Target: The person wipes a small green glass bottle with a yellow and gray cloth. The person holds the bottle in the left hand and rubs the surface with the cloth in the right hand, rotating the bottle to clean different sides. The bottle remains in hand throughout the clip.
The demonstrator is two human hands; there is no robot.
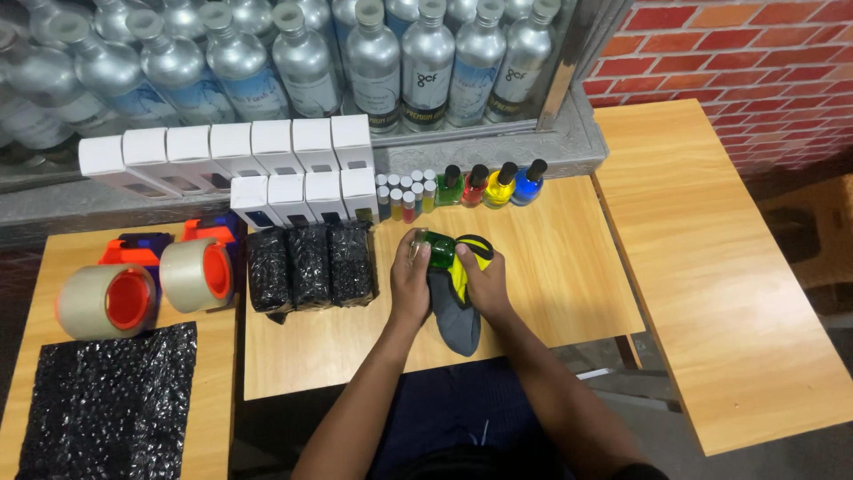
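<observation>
My left hand [410,283] grips a small green glass bottle [437,251] over the middle wooden table [551,267]. My right hand [487,283] presses a grey and yellow cloth [458,316] against the bottle's right side. The cloth hangs down between my two hands and partly wraps the bottle. Behind them stand small bottles of green, red, yellow and blue liquid [491,185] with black caps.
Three black bubble-wrap bundles [309,265] lie left of my hands. White boxes [267,147] line the back ledge below silver bottles [373,62]. Tiny vials [407,196] stand by the boxes. Two tape dispensers [133,289] and a black bubble-wrap sheet [107,404] are at left. A second table [711,267] is at right.
</observation>
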